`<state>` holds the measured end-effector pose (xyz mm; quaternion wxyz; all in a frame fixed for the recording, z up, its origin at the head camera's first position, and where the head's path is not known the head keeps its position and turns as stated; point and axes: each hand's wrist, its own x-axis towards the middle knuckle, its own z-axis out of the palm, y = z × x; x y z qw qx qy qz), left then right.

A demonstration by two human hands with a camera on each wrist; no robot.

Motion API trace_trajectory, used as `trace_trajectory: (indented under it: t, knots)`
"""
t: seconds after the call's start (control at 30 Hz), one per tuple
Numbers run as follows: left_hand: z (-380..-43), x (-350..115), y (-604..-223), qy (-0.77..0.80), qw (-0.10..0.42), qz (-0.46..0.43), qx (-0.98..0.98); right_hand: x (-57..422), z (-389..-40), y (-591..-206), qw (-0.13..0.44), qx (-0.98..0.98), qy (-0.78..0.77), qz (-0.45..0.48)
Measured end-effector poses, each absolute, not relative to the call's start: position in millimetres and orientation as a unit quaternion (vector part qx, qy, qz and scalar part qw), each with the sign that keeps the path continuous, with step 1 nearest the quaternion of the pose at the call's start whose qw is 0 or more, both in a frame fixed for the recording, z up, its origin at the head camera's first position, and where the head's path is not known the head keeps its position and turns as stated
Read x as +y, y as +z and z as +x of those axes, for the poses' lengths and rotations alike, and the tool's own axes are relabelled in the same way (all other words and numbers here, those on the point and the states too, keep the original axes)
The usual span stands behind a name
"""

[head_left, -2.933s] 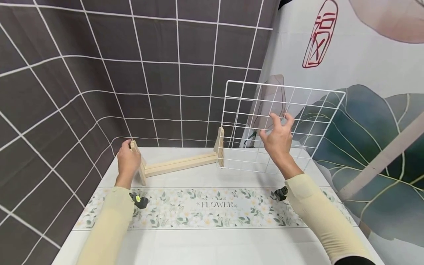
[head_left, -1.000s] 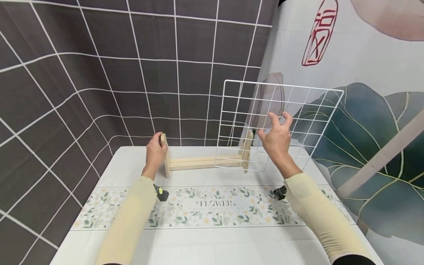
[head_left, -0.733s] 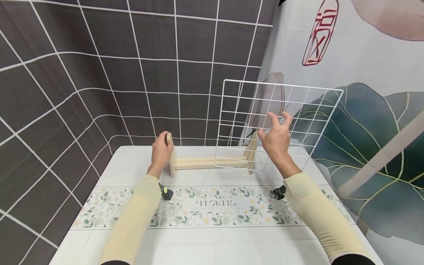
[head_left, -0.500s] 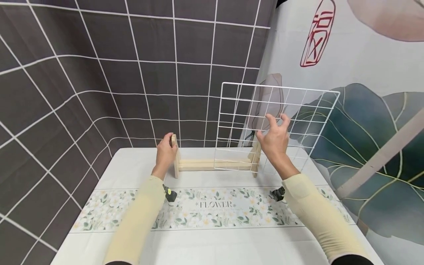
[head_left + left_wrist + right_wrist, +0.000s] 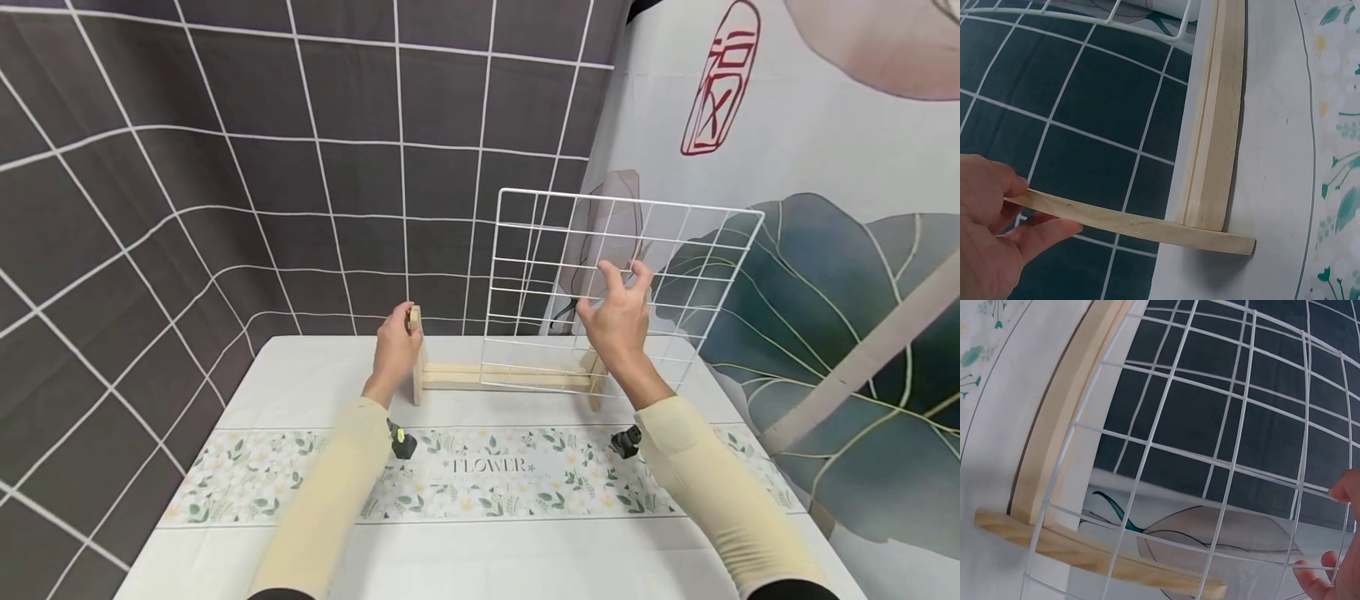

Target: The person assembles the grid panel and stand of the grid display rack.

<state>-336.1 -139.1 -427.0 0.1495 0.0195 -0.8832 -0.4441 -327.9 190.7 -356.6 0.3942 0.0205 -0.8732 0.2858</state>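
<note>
My left hand (image 5: 396, 346) pinches the top of the left end piece of a pale wooden stand (image 5: 457, 377). A long bar with a groove along it joins the stand's two end pieces. In the left wrist view, thumb and fingers of the left hand (image 5: 991, 231) grip the end piece (image 5: 1129, 226) from both faces. My right hand (image 5: 618, 325) holds a white wire grid panel (image 5: 632, 201) upright, tilted, its fingers hooked on the wires. The panel's lower left part overlaps the stand's right half, whose end piece (image 5: 1085, 551) shows through the mesh in the right wrist view.
The white table (image 5: 480, 554) has a floral printed strip (image 5: 487, 492) across it, in front of the stand. Behind it hangs a dark curtain (image 5: 337, 167) with white grid lines. A pale cloth with large leaf prints (image 5: 825, 275) hangs at the right.
My left hand has moved right and straightened the wooden stand, bringing its right end behind the grid panel. The right hand still holds the panel, now slightly further left.
</note>
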Motion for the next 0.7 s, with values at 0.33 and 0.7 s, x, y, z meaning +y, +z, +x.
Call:
trace_trajectory:
  t: [0.33, 0.7]
  knots:
    - [-338.7, -120.9, -428.0, -0.444, 0.15, 0.009, -0.883, 193.7, -326.9, -356.2, 0.395, -0.874, 0.282, 0.017]
    - [-337.6, -103.2, -432.3, -0.439, 0.163, -0.007, -0.884, 196.6, -327.2, -356.5, 0.393, -0.878, 0.274, 0.022]
